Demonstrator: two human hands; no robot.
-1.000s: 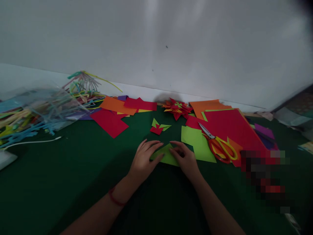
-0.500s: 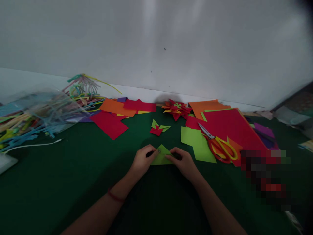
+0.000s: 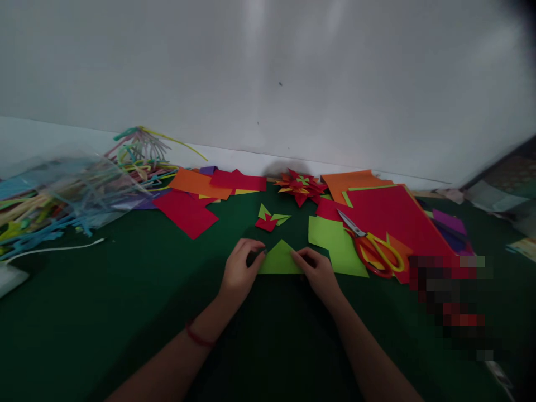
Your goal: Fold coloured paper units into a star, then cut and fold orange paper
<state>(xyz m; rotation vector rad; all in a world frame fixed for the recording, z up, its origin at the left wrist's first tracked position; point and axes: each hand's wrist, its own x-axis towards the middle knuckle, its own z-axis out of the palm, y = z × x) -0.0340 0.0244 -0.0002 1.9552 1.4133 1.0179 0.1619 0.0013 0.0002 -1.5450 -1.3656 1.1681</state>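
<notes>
A green sheet of paper folded into a triangle lies in front of me, its point facing away. My left hand pinches its left corner between thumb and fingers. At the other side, my right hand grips the right edge with thumb and fingertips. Just beyond the triangle is a small folded red and green paper piece. Farther back sits a layered paper flower in red, orange and green.
Scissors with orange and yellow handles rest on green paper and red sheets at right. Red and orange sheets lie back left, beside a plastic bag and pipe cleaners. A white wall rises behind.
My hands have drawn apart to the triangle's sides, uncovering more of it. The triangle sits slightly farther from me. The surrounding things have stayed put.
</notes>
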